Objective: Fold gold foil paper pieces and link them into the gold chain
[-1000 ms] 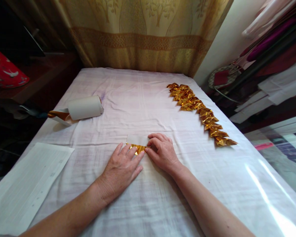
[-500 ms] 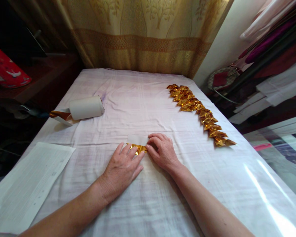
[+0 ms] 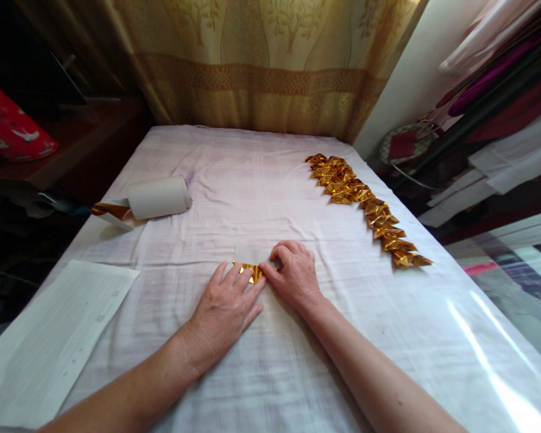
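Observation:
A small piece of gold foil paper [image 3: 249, 270] with a white flap lies on the white cloth [image 3: 261, 180] near the middle. My left hand [image 3: 223, 310] lies flat with fingers stretched out, its fingertips pressing the paper's lower left part. My right hand [image 3: 294, 273] has its fingers curled and pressed onto the paper's right edge. A long row of several folded gold pieces [image 3: 369, 209] runs diagonally along the right side of the cloth.
A white roll [image 3: 157, 196] with a gold strip at its end lies at the left. A white lined sheet [image 3: 45, 340] rests at the near left corner. A golden curtain [image 3: 261, 66] hangs behind. Clear plastic [image 3: 491, 337] covers the right near edge.
My right hand has slid a little to the left along the paper, covering more of its right edge. My left hand has stayed in place.

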A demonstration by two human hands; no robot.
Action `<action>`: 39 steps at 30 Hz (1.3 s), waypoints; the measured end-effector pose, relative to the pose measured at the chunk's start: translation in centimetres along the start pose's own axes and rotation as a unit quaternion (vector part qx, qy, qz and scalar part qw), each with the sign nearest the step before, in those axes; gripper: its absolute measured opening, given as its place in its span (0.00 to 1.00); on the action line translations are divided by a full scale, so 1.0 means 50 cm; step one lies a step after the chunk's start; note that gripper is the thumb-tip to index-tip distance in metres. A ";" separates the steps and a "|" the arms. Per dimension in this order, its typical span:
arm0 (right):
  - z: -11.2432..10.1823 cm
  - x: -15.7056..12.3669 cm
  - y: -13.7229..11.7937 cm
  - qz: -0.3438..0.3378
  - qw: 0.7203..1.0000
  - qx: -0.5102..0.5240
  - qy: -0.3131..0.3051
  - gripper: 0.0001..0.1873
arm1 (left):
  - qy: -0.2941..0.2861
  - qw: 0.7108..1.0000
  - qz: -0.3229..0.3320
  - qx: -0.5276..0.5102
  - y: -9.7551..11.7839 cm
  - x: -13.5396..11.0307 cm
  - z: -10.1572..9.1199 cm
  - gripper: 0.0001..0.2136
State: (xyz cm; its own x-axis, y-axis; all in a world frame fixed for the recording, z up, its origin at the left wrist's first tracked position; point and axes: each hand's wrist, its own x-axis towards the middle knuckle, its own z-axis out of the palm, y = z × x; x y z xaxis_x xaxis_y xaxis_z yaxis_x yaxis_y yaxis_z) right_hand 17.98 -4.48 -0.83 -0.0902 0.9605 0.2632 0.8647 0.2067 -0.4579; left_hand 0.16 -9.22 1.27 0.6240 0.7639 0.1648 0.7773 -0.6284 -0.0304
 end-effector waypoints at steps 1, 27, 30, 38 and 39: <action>0.000 -0.001 0.003 -0.006 1.000 0.006 0.000 0.07 | -0.001 1.000 0.000 -0.001 0.000 0.000 0.000 0.21; -0.030 -0.035 0.021 -0.190 0.981 0.045 -0.003 0.08 | 0.003 0.999 -0.001 -0.039 -0.007 0.003 0.000 0.20; -0.031 -0.041 0.019 -0.202 0.978 0.041 -0.030 0.11 | 0.003 0.999 0.007 -0.054 -0.014 0.002 0.000 0.19; -0.039 -0.037 0.023 -0.200 0.977 0.038 -0.068 0.09 | 0.110 0.984 0.003 -0.140 -0.055 -0.008 0.029 0.10; -0.040 -0.037 0.023 -0.198 0.977 0.039 -0.071 0.09 | 0.115 0.982 -0.001 -0.151 -0.061 -0.008 0.033 0.09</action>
State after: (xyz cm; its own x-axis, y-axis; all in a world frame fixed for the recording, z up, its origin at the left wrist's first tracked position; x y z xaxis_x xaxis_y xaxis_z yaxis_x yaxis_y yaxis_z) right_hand 20.12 -6.41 -0.13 -0.4822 0.8173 0.3155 0.7088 0.5756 -0.4078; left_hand -2.33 -7.36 -0.33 0.5600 0.7341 0.3841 0.6977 -0.6678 0.2593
